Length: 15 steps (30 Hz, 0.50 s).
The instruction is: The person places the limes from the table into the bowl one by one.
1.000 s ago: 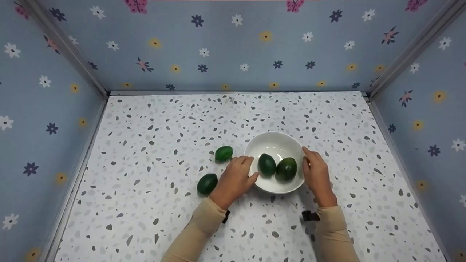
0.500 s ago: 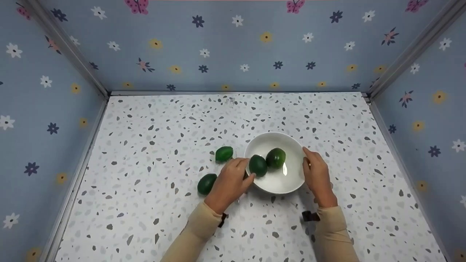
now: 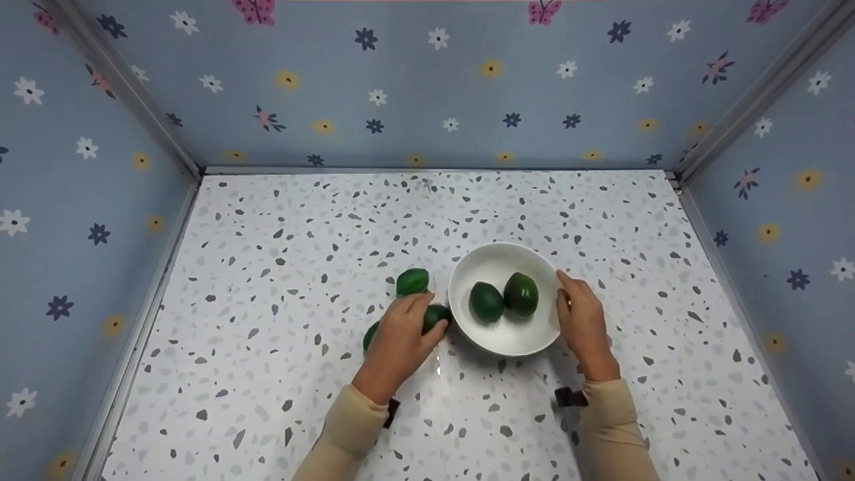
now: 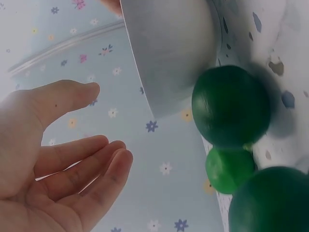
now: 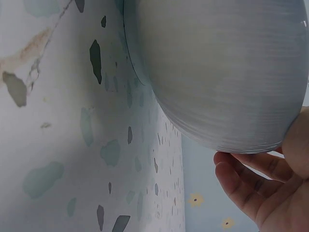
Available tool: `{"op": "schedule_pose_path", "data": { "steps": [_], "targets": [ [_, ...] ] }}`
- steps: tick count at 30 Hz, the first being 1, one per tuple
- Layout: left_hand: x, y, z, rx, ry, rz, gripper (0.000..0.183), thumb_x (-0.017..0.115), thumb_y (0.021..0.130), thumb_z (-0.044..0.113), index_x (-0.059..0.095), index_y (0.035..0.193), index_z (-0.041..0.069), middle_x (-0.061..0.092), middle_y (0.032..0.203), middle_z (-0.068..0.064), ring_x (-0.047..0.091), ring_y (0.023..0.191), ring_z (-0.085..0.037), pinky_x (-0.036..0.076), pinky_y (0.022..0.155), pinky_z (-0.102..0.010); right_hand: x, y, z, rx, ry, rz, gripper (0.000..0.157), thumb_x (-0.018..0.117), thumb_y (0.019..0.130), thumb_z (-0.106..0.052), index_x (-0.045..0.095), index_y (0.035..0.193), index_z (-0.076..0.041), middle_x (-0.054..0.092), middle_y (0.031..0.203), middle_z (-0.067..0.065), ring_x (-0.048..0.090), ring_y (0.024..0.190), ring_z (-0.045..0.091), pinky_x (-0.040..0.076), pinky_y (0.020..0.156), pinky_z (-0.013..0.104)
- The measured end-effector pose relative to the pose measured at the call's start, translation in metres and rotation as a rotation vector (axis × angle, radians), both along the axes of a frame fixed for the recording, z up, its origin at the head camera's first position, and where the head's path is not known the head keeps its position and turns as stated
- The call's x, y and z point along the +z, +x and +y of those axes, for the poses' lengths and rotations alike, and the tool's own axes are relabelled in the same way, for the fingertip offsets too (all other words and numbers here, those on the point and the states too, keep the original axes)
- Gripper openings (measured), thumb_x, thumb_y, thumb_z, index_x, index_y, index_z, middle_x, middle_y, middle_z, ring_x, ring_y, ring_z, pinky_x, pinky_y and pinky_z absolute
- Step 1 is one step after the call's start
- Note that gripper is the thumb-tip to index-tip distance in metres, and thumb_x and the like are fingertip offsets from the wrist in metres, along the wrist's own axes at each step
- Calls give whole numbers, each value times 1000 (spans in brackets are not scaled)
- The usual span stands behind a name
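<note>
A white bowl (image 3: pixel 477 337) stands right of centre in the head view, with two dark green avocado-like fruits, a left one (image 3: pixel 486 302) and a right one (image 3: pixel 521 294), side by side inside. Against its left side lies another dark green fruit (image 4: pixel 231 106). My left hand (image 3: pixel 401 337) is over and beside that fruit; in the left wrist view its fingers are loosely bent, with nothing between them. My right hand (image 3: pixel 582 324) rests its fingertips (image 5: pixel 229 179) on the bowl's outer right wall.
A smaller bright green fruit (image 3: pixel 412 282) lies beyond my left hand. One more dark green fruit (image 3: pixel 369 336) is mostly hidden by that hand. Blue flowered walls (image 3: pixel 427 100) enclose the speckled white tabletop (image 3: pixel 267 300) at the back and sides.
My left hand has drawn back leftward from the bowl's rim, and the fruit outside the bowl now shows. Inside, the two fruits have rolled left, then back right. My right hand has stayed put.
</note>
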State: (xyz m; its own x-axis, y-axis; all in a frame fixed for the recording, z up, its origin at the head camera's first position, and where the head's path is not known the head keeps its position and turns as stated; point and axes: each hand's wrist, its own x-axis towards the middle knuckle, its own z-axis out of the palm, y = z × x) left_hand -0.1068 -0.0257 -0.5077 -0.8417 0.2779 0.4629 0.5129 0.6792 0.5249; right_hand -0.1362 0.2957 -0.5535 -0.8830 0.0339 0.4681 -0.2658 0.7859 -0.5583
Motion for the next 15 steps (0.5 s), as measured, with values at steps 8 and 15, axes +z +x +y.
{"op": "schedule_pose_path", "data": {
  "steps": [8,15],
  "targets": [
    [-4,9,-19,90,18,-19,47,80,87,19,66,123,-5,67,116,-20,64,104,-34,53,91,-42,-2,-1,1,14,20,39,34,62,93,9,63,127,8,66,104,24,65,87,33,56,69,44],
    [-7,20,-35,250,73,-104,51,83,84,27,67,120,-7,67,114,-21,64,104,-37,52,91,-47,0,0,1,9,10,33,33,62,94,8,64,127,7,66,104,23,65,86,32,56,68,45]
  ]
}}
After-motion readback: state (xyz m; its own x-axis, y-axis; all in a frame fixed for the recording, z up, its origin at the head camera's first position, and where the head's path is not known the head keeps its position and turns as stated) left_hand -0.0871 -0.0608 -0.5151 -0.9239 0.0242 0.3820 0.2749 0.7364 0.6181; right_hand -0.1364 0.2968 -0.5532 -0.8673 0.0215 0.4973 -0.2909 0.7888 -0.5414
